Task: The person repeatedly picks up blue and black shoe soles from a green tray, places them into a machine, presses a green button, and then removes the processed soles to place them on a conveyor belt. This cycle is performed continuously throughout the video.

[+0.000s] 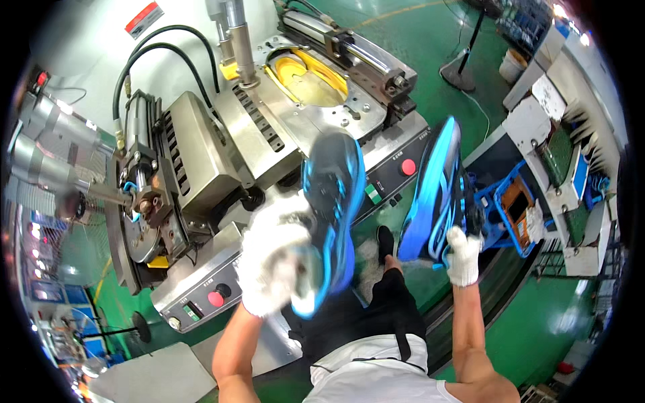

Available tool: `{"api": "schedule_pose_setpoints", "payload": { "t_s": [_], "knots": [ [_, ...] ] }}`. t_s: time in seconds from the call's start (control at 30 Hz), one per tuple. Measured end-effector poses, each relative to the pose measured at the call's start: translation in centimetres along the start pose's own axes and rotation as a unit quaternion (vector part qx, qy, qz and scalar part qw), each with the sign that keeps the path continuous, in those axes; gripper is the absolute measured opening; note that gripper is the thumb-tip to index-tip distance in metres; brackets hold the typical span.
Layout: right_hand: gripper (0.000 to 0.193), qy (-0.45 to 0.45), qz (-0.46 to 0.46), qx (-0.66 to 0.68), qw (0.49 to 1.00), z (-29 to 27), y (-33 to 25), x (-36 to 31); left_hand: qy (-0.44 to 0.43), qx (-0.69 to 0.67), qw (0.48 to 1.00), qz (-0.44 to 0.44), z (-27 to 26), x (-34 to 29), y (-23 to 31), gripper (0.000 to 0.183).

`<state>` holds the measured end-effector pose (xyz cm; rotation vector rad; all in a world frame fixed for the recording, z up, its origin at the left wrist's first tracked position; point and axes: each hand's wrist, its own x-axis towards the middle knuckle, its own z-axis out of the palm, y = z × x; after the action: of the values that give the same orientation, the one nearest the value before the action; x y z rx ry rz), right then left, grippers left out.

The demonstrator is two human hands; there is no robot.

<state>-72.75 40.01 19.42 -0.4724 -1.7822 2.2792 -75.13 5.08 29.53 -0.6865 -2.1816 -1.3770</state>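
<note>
My left hand (pixel 274 258), in a white glove and smeared by motion, is closed on a black and blue sneaker (pixel 338 195). Its sole side edge is bright blue, and it hangs upright in front of the machine. My right hand (pixel 463 257), gloved in white too, grips a second sneaker (pixel 433 195) near its heel end, with the blue sole side turned left. Beyond the first shoe lies the machine's shoe-shaped yellow mould (pixel 309 77), set in a metal plate. The fingertips of both hands are partly hidden by the shoes.
The press machine has a red button (pixel 408 166) on the right panel and another red button (pixel 216 299) on the left panel. A blue crate-like stand (pixel 500 215) is beyond my right hand. A rack with boards (pixel 561 154) lines the right side. Black hoses (pixel 168 47) arch at upper left.
</note>
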Motion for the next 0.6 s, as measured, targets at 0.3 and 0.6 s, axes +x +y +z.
{"api": "schedule_pose_setpoints", "payload": {
  "t_s": [0.3,0.6],
  "knots": [
    [0.061,-0.148,-0.149,-0.392,0.895,24.7,-11.1,22.5,-0.255,-0.013,0.937,-0.240,-1.1,-19.6,1.1,0.031],
    [0.077,-0.236,-0.198,-0.658,0.687,39.0,-0.8,35.2,-0.220,-0.090,0.957,-0.170,-1.2,-23.5,-1.6,0.046]
  ]
}}
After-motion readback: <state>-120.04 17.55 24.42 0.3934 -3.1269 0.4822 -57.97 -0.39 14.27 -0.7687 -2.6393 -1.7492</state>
